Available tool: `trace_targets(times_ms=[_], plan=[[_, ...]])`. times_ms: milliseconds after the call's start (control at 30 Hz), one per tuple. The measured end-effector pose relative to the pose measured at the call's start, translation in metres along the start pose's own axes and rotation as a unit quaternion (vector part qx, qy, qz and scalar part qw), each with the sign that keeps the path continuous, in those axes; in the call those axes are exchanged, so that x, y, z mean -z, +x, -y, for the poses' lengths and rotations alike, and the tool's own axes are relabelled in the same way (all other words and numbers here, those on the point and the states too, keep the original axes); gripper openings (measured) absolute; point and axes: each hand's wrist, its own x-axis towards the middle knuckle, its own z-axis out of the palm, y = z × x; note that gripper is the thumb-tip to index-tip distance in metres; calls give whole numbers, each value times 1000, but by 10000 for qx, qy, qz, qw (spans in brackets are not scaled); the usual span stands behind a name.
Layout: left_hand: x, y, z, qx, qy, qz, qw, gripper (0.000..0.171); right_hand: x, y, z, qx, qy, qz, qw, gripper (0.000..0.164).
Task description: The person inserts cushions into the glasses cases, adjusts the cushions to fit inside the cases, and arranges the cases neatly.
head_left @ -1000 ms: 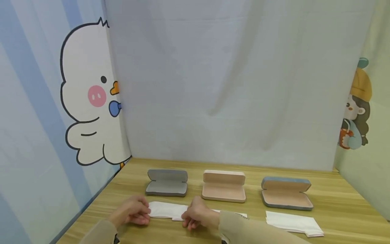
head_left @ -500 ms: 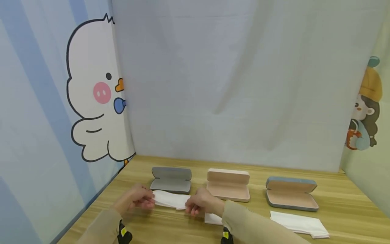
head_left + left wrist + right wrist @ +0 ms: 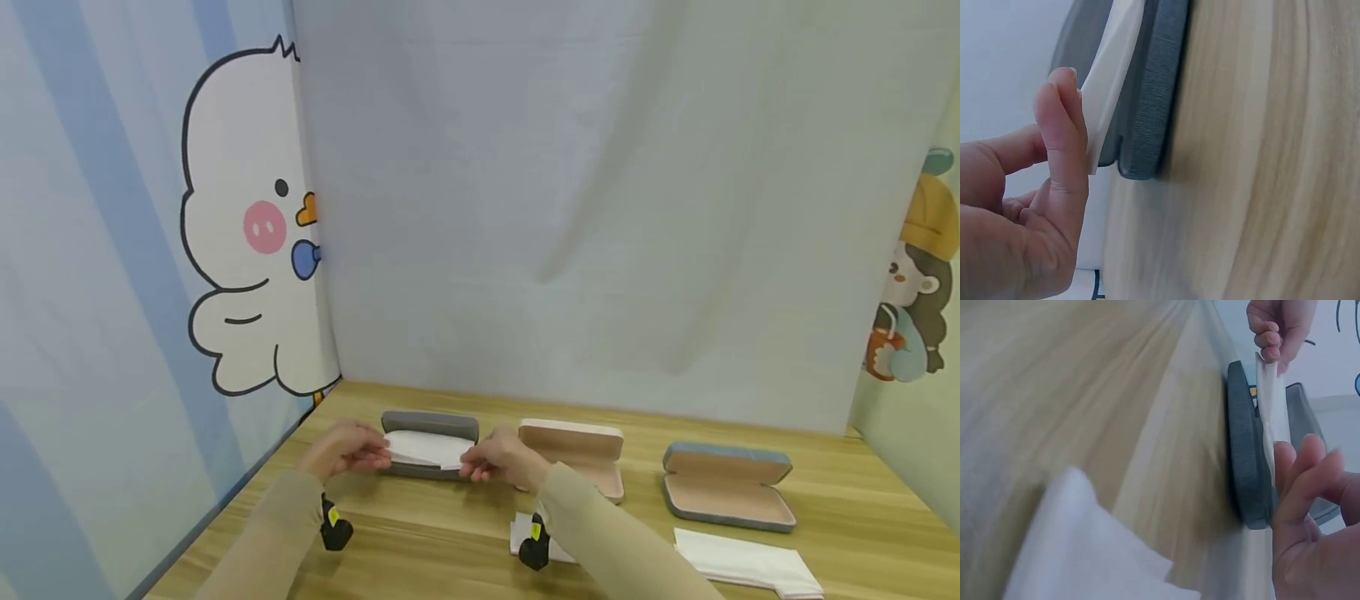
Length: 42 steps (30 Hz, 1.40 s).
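A folded white cloth (image 3: 427, 448) is held level by its two ends over the open grey glasses case (image 3: 431, 423). My left hand (image 3: 348, 450) pinches the left end, and my right hand (image 3: 502, 458) pinches the right end. In the left wrist view the cloth (image 3: 1110, 75) slants across the case's opening, with thumb and fingers at its end. Seen from the right wrist, the cloth (image 3: 1267, 412) stretches between both hands alongside the case's dark front wall (image 3: 1244, 456). The cloth covers most of the case's bottom half in the head view.
A white glasses case with a pink lining (image 3: 572, 433) and a blue one (image 3: 727, 492) stand open to the right. Another folded cloth (image 3: 558, 552) lies partly behind my right wrist. One more cloth (image 3: 746, 562) lies before the blue case. A pale curtain (image 3: 570, 250) hangs behind the table.
Both hands have lifted the cloth from the table and carried it away from me, over the grey case. The other cases and cloths stay on the table; the head view has shifted slightly.
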Motion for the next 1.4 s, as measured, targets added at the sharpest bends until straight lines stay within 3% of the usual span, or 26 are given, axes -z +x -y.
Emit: trace_targets(times_ms=[300,600,700,867,1067,1267,1367,1400], plan=[[-9,15,12,-8,106,-443,9990,16,-7,8,-9,-13,3,-306,9995,11],[-15,18,15,17,928,-819,9923,2,-11,11,-7,34,-460,-521,9976,9],[-16,15,14,-44,1324,-855,9875,15,-9,12,-6,37,-536,-554,9970,12],[-15,12,14,-462,1727,-1098,9777,39,-8,12,-7,70,-766,-662,9948,28],[-14,18,22,-515,1938,-1354,9703,42,-12,10,-9,65,-1223,-940,9880,40],[-1,20,25,-640,2077,-781,9730,16,-12,2,-5,161,-1601,-821,9835,41],[11,16,24,-661,2124,-225,9747,47,-9,-2,-2,293,-1831,-548,9811,26],[14,15,24,-644,2135,-3,9748,60,-7,-3,-2,339,-1860,-424,9810,33]])
